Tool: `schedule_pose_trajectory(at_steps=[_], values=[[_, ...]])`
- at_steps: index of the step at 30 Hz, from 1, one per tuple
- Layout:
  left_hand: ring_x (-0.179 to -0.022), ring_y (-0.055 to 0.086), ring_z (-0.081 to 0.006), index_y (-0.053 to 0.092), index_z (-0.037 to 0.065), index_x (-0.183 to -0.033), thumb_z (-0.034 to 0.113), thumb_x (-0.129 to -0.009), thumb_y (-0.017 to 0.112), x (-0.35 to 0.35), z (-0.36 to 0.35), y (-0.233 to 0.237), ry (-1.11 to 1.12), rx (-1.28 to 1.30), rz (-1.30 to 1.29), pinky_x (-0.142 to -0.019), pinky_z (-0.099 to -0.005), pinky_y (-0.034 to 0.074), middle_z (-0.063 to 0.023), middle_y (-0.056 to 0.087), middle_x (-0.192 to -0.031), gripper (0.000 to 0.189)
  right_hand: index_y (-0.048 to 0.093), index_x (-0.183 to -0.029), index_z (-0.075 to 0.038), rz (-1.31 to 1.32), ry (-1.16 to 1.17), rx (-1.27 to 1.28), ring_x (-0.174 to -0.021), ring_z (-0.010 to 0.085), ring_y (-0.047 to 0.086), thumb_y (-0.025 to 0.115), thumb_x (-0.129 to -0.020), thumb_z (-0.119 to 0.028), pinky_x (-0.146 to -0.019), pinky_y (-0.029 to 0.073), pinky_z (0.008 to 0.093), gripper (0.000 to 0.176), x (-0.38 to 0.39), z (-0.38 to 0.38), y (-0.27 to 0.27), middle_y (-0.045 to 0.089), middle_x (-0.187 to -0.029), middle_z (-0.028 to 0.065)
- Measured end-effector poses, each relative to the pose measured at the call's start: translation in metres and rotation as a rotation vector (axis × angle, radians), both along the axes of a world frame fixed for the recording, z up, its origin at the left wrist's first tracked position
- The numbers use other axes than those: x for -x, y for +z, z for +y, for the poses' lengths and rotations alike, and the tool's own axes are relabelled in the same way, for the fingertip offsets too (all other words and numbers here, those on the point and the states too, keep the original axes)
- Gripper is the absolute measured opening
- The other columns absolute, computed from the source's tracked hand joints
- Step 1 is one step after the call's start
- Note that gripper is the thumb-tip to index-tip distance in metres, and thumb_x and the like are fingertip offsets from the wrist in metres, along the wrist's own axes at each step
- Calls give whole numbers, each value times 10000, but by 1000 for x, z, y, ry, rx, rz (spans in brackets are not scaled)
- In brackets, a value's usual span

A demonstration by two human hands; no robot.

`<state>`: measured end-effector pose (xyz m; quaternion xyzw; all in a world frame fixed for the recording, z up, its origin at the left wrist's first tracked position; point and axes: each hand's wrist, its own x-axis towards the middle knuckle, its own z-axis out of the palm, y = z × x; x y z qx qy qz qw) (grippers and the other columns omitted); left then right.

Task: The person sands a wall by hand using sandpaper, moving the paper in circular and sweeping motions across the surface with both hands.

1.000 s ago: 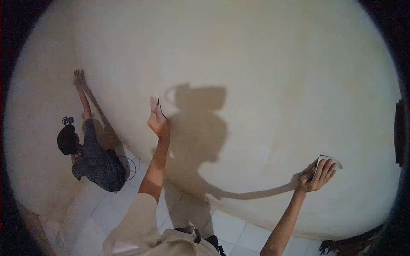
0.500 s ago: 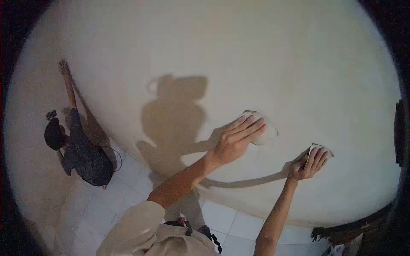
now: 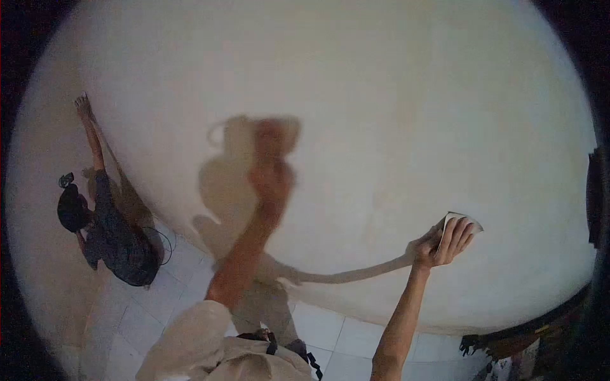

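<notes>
My right hand [image 3: 447, 241] presses a pale, dark-edged piece of sandpaper [image 3: 473, 225] flat on the wall, its fingers spread over the back of the sheet. To the left, my left hand [image 3: 272, 162] is smeared by motion in front of the wall [image 3: 362, 114]. Its fingers cannot be made out, and whether a sheet is under them does not show. The shadow of my head and arms falls on the wall around it.
At the left, a co-worker [image 3: 121, 238] in dark clothes reaches one hand [image 3: 82, 105] up to the adjoining wall. White floor tiles [image 3: 362, 336] run along the wall's foot. Dark, cluttered items [image 3: 521, 349] lie at the lower right.
My left hand has swung left and up from the sandpaper spot near the middle of the wall. My right hand with its sheet appears slightly farther left, as does the whole view.
</notes>
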<state>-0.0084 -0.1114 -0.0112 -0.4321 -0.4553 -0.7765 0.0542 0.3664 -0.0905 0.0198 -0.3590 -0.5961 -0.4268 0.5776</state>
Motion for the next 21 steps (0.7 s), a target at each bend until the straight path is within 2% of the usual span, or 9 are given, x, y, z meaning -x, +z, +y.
schedule_pose_trajectory(at_steps=[1, 2, 5, 12, 13, 16, 17, 19, 21], values=[[-1343, 367, -242, 264, 43, -1456, 318, -998, 344, -31, 19, -7, -401, -3, -301, -1132, -381, 247, -90, 424, -1433, 541, 604, -1221, -46, 3, -3, 12, -1288, 395, 427, 249, -963, -545, -1085, 251, 570, 665, 0, 0, 1, 530, -1326, 173], [-1402, 267, -224, 290, 44, -1454, -4, -913, 435, -85, 16, 45, -938, -514, -349, -1134, -448, 238, -92, 320, -1504, 562, 598, -1227, -47, 2, -6, 21, -1288, 399, 425, 247, -962, -554, -1085, 250, 569, 671, 0, 0, 2, 525, -1330, 175], [-1320, 415, -257, 557, 25, -1268, -33, -793, 504, -141, -23, 98, -171, -177, 641, -1128, -442, 286, -110, 480, -1390, 481, 594, -1234, -45, -37, 15, -20, -1284, 407, 427, 253, -959, -560, -1083, 252, 571, 675, -2, 0, 5, 523, -1330, 181], [-1276, 472, -256, 590, 33, -1228, -54, -773, 503, -128, -36, 114, -228, -136, 891, -1083, -433, 363, -115, 531, -1336, 471, 621, -1200, -40, -21, 23, -46, -1269, 404, 449, 277, -974, -491, -1077, 258, 576, 610, 3, 0, 7, 543, -1307, 184], [-1268, 480, -260, 586, 30, -1230, -52, -785, 496, -109, -39, 112, -194, -120, 912, -1082, -435, 362, -132, 534, -1328, 462, 621, -1200, -40, -17, 15, -50, -1269, 404, 449, 277, -974, -491, -1077, 258, 576, 610, 6, -2, 10, 543, -1307, 184], [-1165, 561, -287, 534, 5, -1273, -60, -770, 499, -38, -32, 83, -60, -122, 889, -1042, -416, 407, -171, 572, -1260, 508, 611, -1201, -29, -35, 81, -77, -1292, 375, 431, 468, -953, -168, -1093, 260, 547, 318, 8, -3, 12, 542, -1314, 168], [-1161, 560, -310, 521, 17, -1290, -47, -800, 472, -13, -38, 67, 8, 125, 783, -1041, -395, 402, -189, 539, -1298, 497, 611, -1201, -29, -21, 71, -81, -1292, 375, 431, 468, -953, -168, -1093, 260, 547, 318, 6, -1, 8, 542, -1314, 168], [-1234, 509, -282, 464, -6, -1339, 35, -898, 410, 43, -46, 42, 115, 116, 603, -1046, -350, 382, -173, 456, -1397, 446, 646, -1154, -27, 13, 35, -39, -1262, 396, 460, 248, -973, -489, -1076, 276, 560, 636, 3, 2, 2, 576, -1268, 179], [-1271, 467, -227, 430, 30, -1377, 104, -950, 438, 73, -54, 15, 170, 234, 305, -1022, -311, 388, -137, 417, -1434, 434, 658, -1135, -31, 20, 19, -62, -1257, 394, 467, 242, -974, -488, -1079, 275, 553, 638, 5, 4, 3, 578, -1268, 172]])
